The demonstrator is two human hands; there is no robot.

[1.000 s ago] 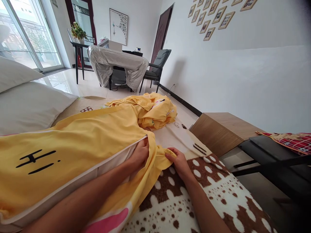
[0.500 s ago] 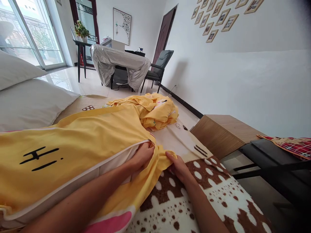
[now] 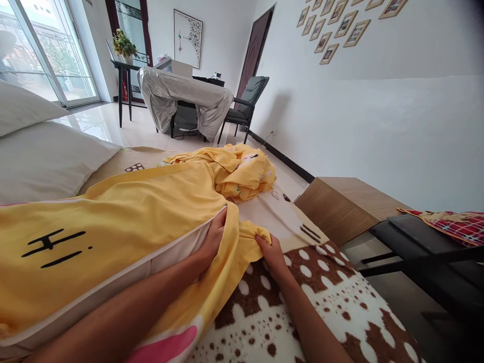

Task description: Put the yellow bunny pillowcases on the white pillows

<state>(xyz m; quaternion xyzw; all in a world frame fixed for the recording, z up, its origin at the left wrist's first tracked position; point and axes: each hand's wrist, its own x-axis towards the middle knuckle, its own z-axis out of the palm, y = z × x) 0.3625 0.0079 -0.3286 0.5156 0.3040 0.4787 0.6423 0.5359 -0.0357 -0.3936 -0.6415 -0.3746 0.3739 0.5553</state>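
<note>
A yellow duvet cover [image 3: 162, 194] lies across the bed, its long white-edged opening facing me and pale fabric showing inside. My left hand [image 3: 215, 234] reaches into this opening near its far end. Its fingers look curled, but their tips and anything in them are hidden behind the yellow cloth. To the right, my right hand [image 3: 273, 254] pinches a bunched corner of the same cover between thumb and fingers. The cloth between my two hands is gathered in folds. A pink printed patch shows on the cover near the bottom.
A crumpled yellow bundle [image 3: 245, 174] lies at the bed's far edge. White pillows [image 3: 49, 156] are on the left. Under the cover spreads a brown-and-white spotted blanket [image 3: 302, 297]. A wooden cabinet [image 3: 336, 206] and a black chair [image 3: 419, 247] stand at the right.
My left hand has moved slightly left and sits deeper behind the opening's yellow edge. My right hand still pinches the corner, and the cloth between the hands has spread a little.
</note>
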